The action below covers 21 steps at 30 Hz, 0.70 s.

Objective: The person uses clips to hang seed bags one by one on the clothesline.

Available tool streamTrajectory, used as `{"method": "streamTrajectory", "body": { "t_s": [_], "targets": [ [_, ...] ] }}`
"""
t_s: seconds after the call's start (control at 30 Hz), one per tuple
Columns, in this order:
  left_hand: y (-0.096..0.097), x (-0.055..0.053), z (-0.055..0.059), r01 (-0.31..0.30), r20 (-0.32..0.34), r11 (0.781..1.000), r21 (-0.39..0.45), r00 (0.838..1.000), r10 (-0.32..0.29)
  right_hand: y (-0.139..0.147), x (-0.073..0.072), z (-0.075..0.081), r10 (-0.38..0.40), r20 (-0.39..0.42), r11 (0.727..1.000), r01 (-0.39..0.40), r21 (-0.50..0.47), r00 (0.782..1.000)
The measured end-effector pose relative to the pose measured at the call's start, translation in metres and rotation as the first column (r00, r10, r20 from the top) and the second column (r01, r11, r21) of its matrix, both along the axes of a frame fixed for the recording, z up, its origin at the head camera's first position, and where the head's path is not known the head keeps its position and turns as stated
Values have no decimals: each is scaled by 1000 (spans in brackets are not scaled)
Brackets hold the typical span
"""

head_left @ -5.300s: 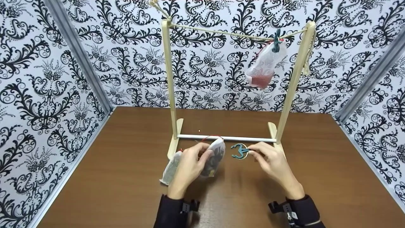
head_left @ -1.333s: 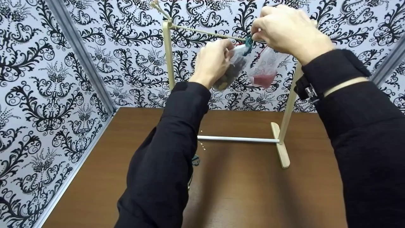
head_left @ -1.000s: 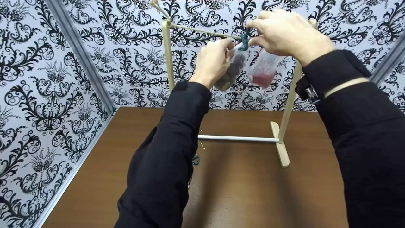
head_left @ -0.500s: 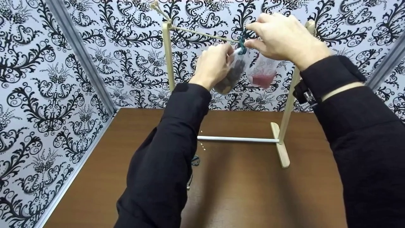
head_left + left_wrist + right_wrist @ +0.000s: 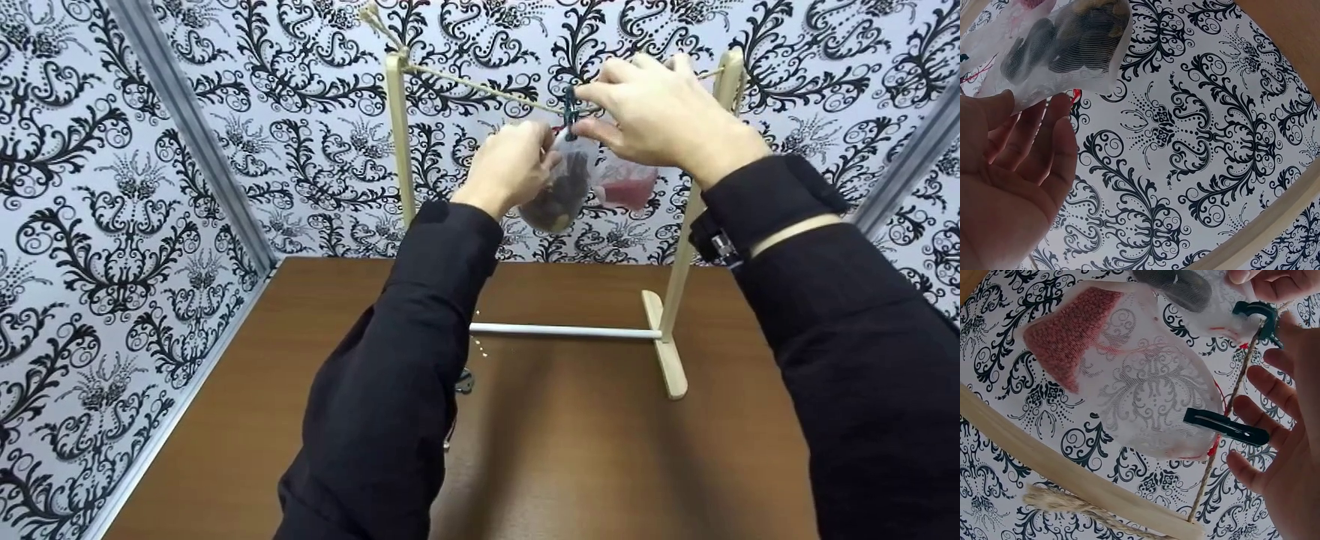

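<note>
Closest to my camera, two dark sleeves ran up the frame over the tabletop, bringing both hands to the upper middle. A small greenish piece, half hidden by the left sleeve, lay near lower centre; I guessed a spare clip, but could not be sure.

The left hand had its thumb and fingers pinched on the side of a mesh bag of dark rounded lumps. I took that grip to be bearing the load, so that the bag's mouth sat up against the cord. The right hand had forefinger and thumb right at a dark green clip, one near its top, the other near its lower end; whether they pinched it or merely touched it, I could not tell. The clip stood upright where cord and bag mouth met, presumably to catch both together. The cord dipped there, I judged from the weight and the handling.

Close by on the right, a second bag with reddish grains in its lower end hung from the same cord, pinned by a second clip. A wooden stand held the cord high between two posts, and a white bar joined them low down, likely for stiffness. Behind it all, a patterned wall filled the upper frame.
</note>
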State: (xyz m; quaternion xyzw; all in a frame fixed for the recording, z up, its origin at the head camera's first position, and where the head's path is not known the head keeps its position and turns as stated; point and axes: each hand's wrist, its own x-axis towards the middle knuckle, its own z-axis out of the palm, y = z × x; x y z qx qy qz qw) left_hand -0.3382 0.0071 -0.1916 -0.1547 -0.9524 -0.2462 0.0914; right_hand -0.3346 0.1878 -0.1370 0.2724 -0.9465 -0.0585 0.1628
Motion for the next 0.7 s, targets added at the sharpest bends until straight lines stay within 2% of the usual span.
{"method": "streamTrajectory", "body": {
  "t_s": [0.13,0.23,0.43,0.53,0.7],
  "targets": [
    [-1,0,-2,5,63,1000,22,998,-6,1,1,-5,26,-42,999,-27,-24,999],
    [0,0,-3,-4,88,1000,31,996,1,1,0,-8,18,-72,999,-22,-48,997],
    [0,1,-9,-60,74,998,-33,995,62,0,1,-13,11,-102,996,-20,-86,995],
    [-1,0,-13,-65,83,998,-28,994,67,0,3,-14,13,-99,996,-21,-86,995],
    [-2,-1,-19,-84,51,995,-52,995,87,3,5,-16,18,-108,995,-28,-93,994]
  ]
}}
